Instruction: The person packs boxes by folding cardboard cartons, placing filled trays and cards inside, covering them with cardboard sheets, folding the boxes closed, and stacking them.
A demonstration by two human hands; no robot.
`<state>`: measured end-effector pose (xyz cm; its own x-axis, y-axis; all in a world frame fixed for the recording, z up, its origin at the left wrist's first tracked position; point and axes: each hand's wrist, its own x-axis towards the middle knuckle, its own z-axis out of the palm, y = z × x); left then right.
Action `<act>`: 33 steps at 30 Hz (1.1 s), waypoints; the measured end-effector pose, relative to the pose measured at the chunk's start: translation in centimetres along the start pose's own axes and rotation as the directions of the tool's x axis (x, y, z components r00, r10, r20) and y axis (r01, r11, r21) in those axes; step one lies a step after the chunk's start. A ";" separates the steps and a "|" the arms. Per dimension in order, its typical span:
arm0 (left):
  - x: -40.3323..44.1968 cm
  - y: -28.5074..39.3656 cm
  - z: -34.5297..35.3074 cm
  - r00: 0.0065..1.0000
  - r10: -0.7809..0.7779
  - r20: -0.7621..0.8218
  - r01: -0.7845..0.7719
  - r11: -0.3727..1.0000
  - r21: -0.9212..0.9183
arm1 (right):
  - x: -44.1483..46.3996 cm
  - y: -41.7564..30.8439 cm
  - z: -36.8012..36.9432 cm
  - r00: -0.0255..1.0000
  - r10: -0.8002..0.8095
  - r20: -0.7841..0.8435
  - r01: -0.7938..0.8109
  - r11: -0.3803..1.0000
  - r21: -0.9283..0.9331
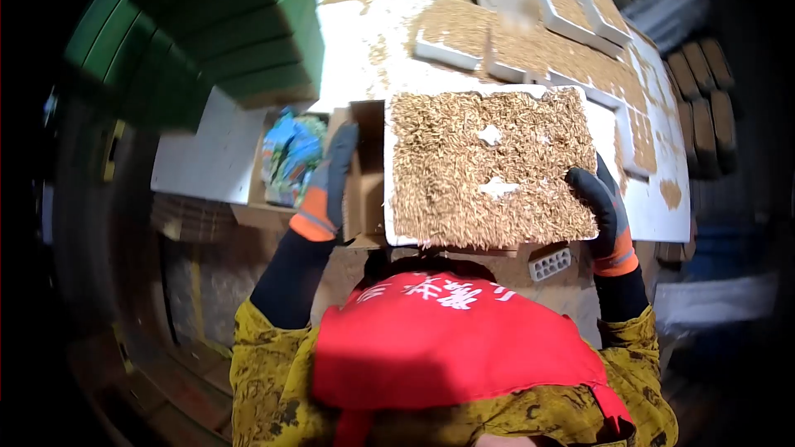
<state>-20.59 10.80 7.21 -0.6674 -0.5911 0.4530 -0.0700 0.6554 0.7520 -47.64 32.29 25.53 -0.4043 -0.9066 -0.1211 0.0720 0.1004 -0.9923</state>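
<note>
A white foam tray, heaped with tan, husk-like bits, is tilted toward me over an open cardboard box. White patches show through the bits in a few spots. My right hand, in a dark glove with an orange cuff, grips the tray's right edge, thumb on top; its other fingers are partly hidden. On the left, my left hand, gloved alike, lies flat with fingers stretched along the box's left side, apart from the tray. The box's inside is mostly covered by the tray.
Green boxes are stacked at the left. Beside my left hand, another carton holds blue and green plastic packaging. Several filled white trays and loose bits lie across the white table. A small white holed block sits near the front.
</note>
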 end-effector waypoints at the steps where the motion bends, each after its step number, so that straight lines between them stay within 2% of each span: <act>1: 0.9 3.6 0.4 0.979 -0.204 -0.028 0.196 0.966 -0.171 | 0.0 -0.3 -0.4 1.000 0.021 -0.003 -0.021 0.995 -0.098; 2: 1.6 6.6 1.1 0.919 -0.394 -0.028 0.361 0.866 -0.346 | 0.1 -0.7 -0.9 0.999 0.044 0.003 -0.043 0.986 -0.159; 4: 1.9 9.9 2.1 0.913 -0.405 -0.041 0.334 0.803 -0.494 | 0.7 -0.7 -1.7 0.993 0.111 0.048 -0.102 0.981 -0.163; 5: 1.9 10.5 2.6 0.875 -0.472 -0.110 0.377 0.805 -0.459 | 1.1 -0.5 -2.2 0.985 0.152 0.076 -0.139 0.979 -0.147; 6: 1.8 9.2 2.4 0.835 -0.534 -0.133 0.375 0.729 -0.573 | 1.3 -0.9 -2.2 0.983 0.140 0.119 -0.126 0.985 -0.119; 7: 1.4 3.8 1.3 0.806 -0.577 -0.131 0.335 0.629 -0.702 | 2.9 -0.5 -0.7 0.970 0.178 0.162 -0.130 0.954 -0.269; 8: 0.9 1.8 1.0 0.768 -0.628 -0.125 0.296 0.522 -0.800 | 3.7 -0.5 -1.1 0.949 0.231 0.215 -0.130 0.907 -0.400; 9: 0.6 3.2 0.1 0.719 -0.651 -0.244 0.358 0.648 -0.672 | 3.9 0.0 -1.2 0.925 0.265 0.272 -0.110 0.873 -0.476; 10: -1.1 -0.3 -0.9 0.768 -0.470 -0.435 0.392 0.882 -0.261 | 4.1 0.5 -1.0 0.903 0.320 0.286 -0.108 0.813 -0.572; 11: -2.1 -0.5 -2.6 0.714 -0.522 -0.467 0.449 0.853 -0.266 | 4.7 0.8 -1.2 0.903 0.304 0.304 0.067 0.599 -0.798; 12: -2.7 -0.1 -4.0 0.603 -0.618 -0.505 0.558 0.779 -0.287 | 5.5 1.3 -1.7 0.899 0.295 0.324 0.232 0.307 -0.923; 13: -3.8 -0.3 -5.7 0.670 -0.499 -0.550 0.635 0.769 0.077 | 6.3 2.5 -2.5 0.904 0.222 0.366 0.311 0.247 -0.918; 14: -5.9 -3.4 -7.1 0.740 -0.412 -0.531 0.610 0.745 0.272 | 7.5 3.3 -2.3 0.894 0.326 0.307 0.284 0.118 -0.952; 16: -7.0 -5.2 -8.3 0.758 -0.508 -0.409 0.652 0.590 0.476 | 9.0 6.6 -3.6 0.877 0.231 0.421 0.440 -0.034 -0.898; 17: -6.9 -5.2 -8.4 0.780 -0.501 -0.375 0.619 0.529 0.580 | 9.8 7.7 -3.5 0.869 0.230 0.438 0.468 -0.096 -0.878; 19: -5.8 -5.0 -8.1 0.823 -0.491 -0.284 0.504 0.402 0.764 | 10.9 9.6 -3.4 0.862 0.229 0.453 0.499 -0.219 -0.839; 20: -5.6 -5.3 -7.7 0.802 -0.513 -0.307 0.533 0.380 0.756 | 11.3 11.0 -3.8 0.789 0.174 0.589 0.614 -0.265 -0.743; 21: -5.6 -6.4 -7.7 0.787 -0.528 -0.320 0.552 0.370 0.747 | 11.1 9.2 -0.3 0.834 0.419 0.359 0.488 -0.257 -0.834; 22: -5.3 -7.4 -7.4 0.778 -0.540 -0.323 0.563 0.370 0.738 | 11.4 13.0 -0.3 0.873 0.290 0.392 0.476 -0.335 -0.813; 23: -4.4 -7.2 -7.7 0.732 -0.620 -0.281 0.581 0.354 0.733 | 11.2 12.5 0.6 0.865 0.331 0.378 0.478 -0.309 -0.822; 24: -4.1 -6.9 -8.1 0.677 -0.695 -0.241 0.599 0.330 0.729 | 10.9 13.6 0.9 0.874 0.230 0.427 0.483 -0.334 -0.810; 25: -4.9 -7.9 -8.2 0.736 -0.630 -0.249 0.559 0.357 0.749 | 10.7 13.5 0.6 0.877 0.228 0.422 0.472 -0.251 -0.845; 26: -5.7 -8.9 -8.6 0.787 -0.560 -0.257 0.519 0.377 0.767 | 9.2 10.8 0.4 0.859 0.142 0.492 0.508 -0.110 -0.854; 28: -6.5 -11.1 -9.5 0.848 -0.443 -0.291 0.471 0.380 0.796 | 7.7 5.9 0.5 0.862 -0.123 0.491 0.506 0.235 -0.830; 29: -7.2 -11.8 -10.1 0.832 -0.467 -0.300 0.507 0.420 0.753 | 7.2 4.0 -0.1 0.939 -0.087 0.331 0.317 0.589 -0.743; 30: -7.2 -11.1 -10.5 0.812 -0.494 -0.311 0.544 0.447 0.711 | 6.6 2.9 -1.8 0.980 0.010 0.196 0.094 0.854 -0.512; 31: -7.2 -10.6 -10.9 0.753 -0.565 -0.337 0.608 0.404 0.683 | 8.2 5.0 -4.8 0.997 0.071 0.042 -0.059 0.971 -0.232; 32: -7.0 -10.2 -11.2 0.687 -0.614 -0.389 0.670 0.329 0.665 | 10.4 7.4 -8.1 0.996 -0.045 -0.078 0.024 0.967 -0.254; 33: -8.1 -12.1 -12.2 0.701 -0.586 -0.405 0.700 0.457 0.549 | 12.9 12.1 -11.7 0.951 -0.252 -0.179 0.156 0.890 -0.428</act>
<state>-5.33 1.90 0.28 -0.1266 -0.9894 0.0708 -0.9059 0.1443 0.3981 -62.68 26.58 11.64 -0.5660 -0.8139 0.1310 -0.3888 0.1234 -0.9130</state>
